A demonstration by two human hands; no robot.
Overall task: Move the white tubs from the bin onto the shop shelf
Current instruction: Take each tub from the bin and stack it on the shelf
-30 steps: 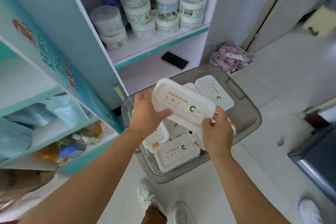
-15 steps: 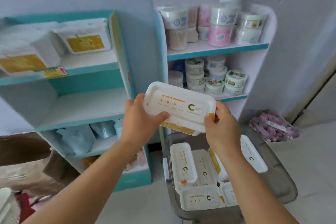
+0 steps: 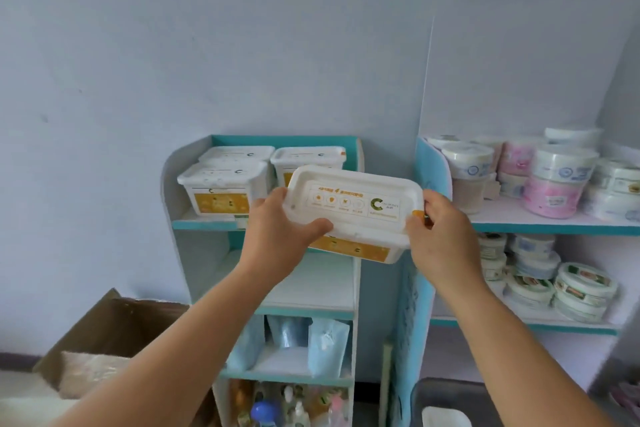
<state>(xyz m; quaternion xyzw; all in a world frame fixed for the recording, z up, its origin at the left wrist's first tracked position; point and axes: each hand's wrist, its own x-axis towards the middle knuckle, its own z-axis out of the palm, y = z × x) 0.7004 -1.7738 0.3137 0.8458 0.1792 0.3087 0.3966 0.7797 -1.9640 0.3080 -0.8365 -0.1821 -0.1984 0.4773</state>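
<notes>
I hold a white rectangular tub with an orange label in the air, in front of the teal shop shelf. My left hand grips its left end, thumb on the lid. My right hand grips its right end. Three matching white tubs stand on the top board behind it, two at the left and one at the right. The board below is bare. The grey bin shows at the bottom edge with one white tub in it.
A second shelf unit at the right carries stacked round white and pink tubs. Blue pouches and bottles fill the lower boards of the teal shelf. An open cardboard box stands at the lower left.
Both hands have lifted the tub from above the bin up to the level of the top board. The view has tilted upward, so the bin has dropped to the bottom edge.
</notes>
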